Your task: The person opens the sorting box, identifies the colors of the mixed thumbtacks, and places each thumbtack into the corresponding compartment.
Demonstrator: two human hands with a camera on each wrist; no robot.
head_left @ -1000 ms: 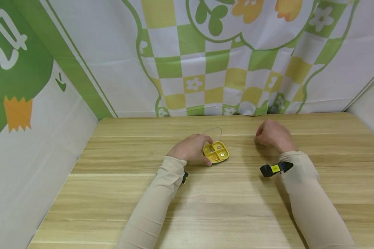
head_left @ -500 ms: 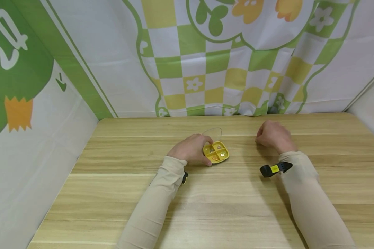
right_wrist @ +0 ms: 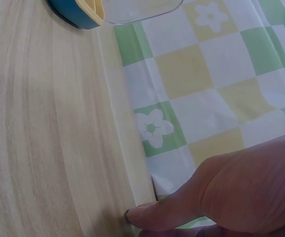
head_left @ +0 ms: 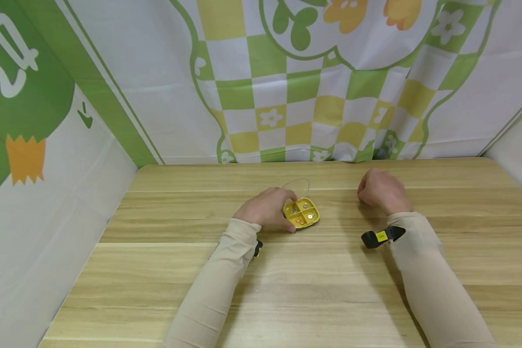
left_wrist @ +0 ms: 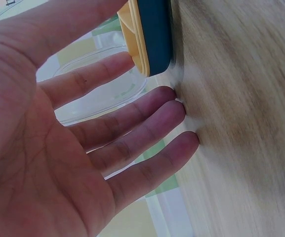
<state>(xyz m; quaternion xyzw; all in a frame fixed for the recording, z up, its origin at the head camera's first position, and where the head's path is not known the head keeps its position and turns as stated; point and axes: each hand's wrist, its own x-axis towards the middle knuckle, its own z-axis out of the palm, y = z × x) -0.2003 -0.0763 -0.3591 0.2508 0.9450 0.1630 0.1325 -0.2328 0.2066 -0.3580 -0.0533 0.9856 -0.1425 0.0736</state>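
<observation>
A small pillbox-style case [head_left: 303,211], yellow inside and dark teal outside, rests on the table with its divided compartments facing up. Small ring-like metal pieces [head_left: 311,216] lie in it. Its clear lid [head_left: 302,187] stands raised at the back. My left hand [head_left: 265,208] holds the case's left side between thumb and index finger; in the left wrist view the other fingertips [left_wrist: 189,140] rest on the table. Farther right, my right hand [head_left: 382,191] is curled at the tabletop. The right wrist view shows a tiny dark thing [right_wrist: 128,212] at its pinched thumb tip, mostly hidden.
The wooden table [head_left: 322,285] ends at the back against a green, yellow and white checked curtain [head_left: 302,111]. A printed cloth wall [head_left: 91,193] borders it on the left. A black wrist strap [head_left: 383,236] is on the right sleeve.
My right hand shifts very slightly, its forearm edging to the left at the wrist. The left hand and the case stay where they were.
</observation>
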